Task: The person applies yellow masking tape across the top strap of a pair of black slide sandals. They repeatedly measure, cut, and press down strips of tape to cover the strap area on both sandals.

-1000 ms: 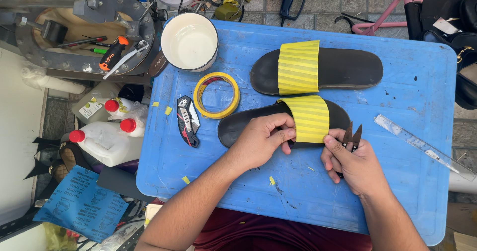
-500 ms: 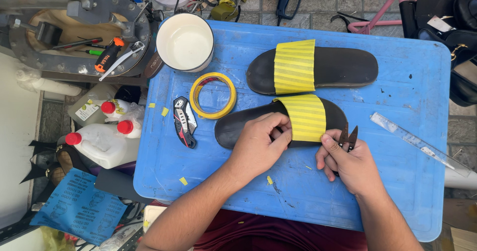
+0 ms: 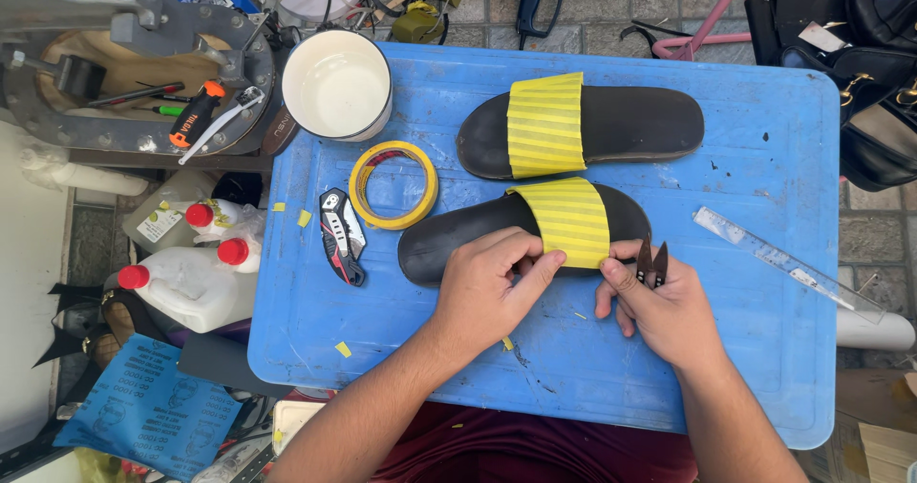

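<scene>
Off to my left, below the table edge, there's a cluster of plastic jugs with red caps: a clear jug point(image 3: 162, 217) carrying a pale rectangular label point(image 3: 159, 223) with a bit of green and red, a smaller white bottle point(image 3: 222, 217) beside it, and a big white jug point(image 3: 191, 290) lying just under those. Lower left, a blue printed sheet point(image 3: 143, 408) lies flat, dark lettering in rows. Top right, a small white tag point(image 3: 823, 36) sits on a black bag point(image 3: 860, 24)
</scene>
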